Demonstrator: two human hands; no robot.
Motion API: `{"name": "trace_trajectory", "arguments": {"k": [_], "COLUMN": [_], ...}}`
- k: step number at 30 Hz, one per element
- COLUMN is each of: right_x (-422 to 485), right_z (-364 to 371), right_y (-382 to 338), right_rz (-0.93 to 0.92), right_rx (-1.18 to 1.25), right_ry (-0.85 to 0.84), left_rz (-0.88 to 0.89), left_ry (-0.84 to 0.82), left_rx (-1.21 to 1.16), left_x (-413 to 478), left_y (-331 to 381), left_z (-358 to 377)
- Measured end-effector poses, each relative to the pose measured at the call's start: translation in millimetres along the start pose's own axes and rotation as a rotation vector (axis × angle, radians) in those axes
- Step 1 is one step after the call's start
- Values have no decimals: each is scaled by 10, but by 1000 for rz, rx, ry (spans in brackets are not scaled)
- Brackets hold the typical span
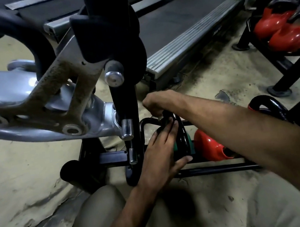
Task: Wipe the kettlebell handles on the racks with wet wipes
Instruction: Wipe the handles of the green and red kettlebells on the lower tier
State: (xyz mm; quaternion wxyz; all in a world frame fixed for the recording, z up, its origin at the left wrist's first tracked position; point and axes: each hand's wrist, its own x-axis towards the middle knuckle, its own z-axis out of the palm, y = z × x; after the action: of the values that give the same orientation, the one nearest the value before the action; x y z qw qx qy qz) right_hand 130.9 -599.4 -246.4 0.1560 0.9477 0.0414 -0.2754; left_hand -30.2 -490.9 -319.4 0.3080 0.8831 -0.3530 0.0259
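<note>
Khaki-clad knees (100,214) fill the bottom of the view, and both bare forearms reach out over them toward a low rack (212,170) on the floor.

The left hand (161,154) lies flat, its fingers straight and together. The fingertips touch the side of a black handle (181,138) and the thumb is spread out to the right. The right hand (156,102) comes in from the right, above the left one. Its fingers are curled down round the top of the same handle, gripping it. Whether a wipe sits under those fingers cannot be told.

That handle belongs to a green kettlebell (175,145), which stands at the left end of the low rack and is mostly hidden behind the left hand. Just beside it on the right sits a red kettlebell (210,147). Further right, another black handle (269,104) loops up behind the right forearm.

A black upright post (124,101) with chrome pegs stands just left of the hands. A grey, dirt-stained machine arm (5,92) joins the post from the left. A second rack (282,66) at the upper right carries more red kettlebells (287,36). Two treadmills (179,17) lie side by side across the top, well apart from the hands. The beige floor (19,181) is worn and scuffed with dark patches.
</note>
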Motion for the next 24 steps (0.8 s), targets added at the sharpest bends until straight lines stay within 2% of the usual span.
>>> {"name": "trace_trajectory", "arguments": {"k": [4, 6, 8, 13, 16, 18, 19, 22, 24], "right_x": [-113, -81, -121, -104, -308, -330, -337, -144, 382], "right_z": [90, 78, 67, 664, 969, 1136, 1194, 1540, 2003], "right_y": [8, 126, 278, 654, 457, 327, 268, 289, 429], "right_rz": [-103, -84, 4, 300, 426, 470, 444, 396, 359], "right_rx": [-29, 37, 306, 1372, 1865, 2162, 2258, 2312, 2341], "right_ry": [90, 129, 199, 205, 257, 233, 195, 25, 63], "left_rz": [-15, -18, -25, -67, -74, -71, -73, -82, -87], "left_ry": [-3, -9, -9, -21, -27, -31, -32, -43, -43], "left_rx": [29, 42, 39, 38, 27, 31, 34, 30, 17], "left_x": [5, 5, -2, -18, -6, 1, 7, 13, 15], "left_y": [3, -15, -23, 46, 37, 23, 23, 27, 22], "left_z": [5, 17, 14, -7, 15, 12, 10, 10, 25]}}
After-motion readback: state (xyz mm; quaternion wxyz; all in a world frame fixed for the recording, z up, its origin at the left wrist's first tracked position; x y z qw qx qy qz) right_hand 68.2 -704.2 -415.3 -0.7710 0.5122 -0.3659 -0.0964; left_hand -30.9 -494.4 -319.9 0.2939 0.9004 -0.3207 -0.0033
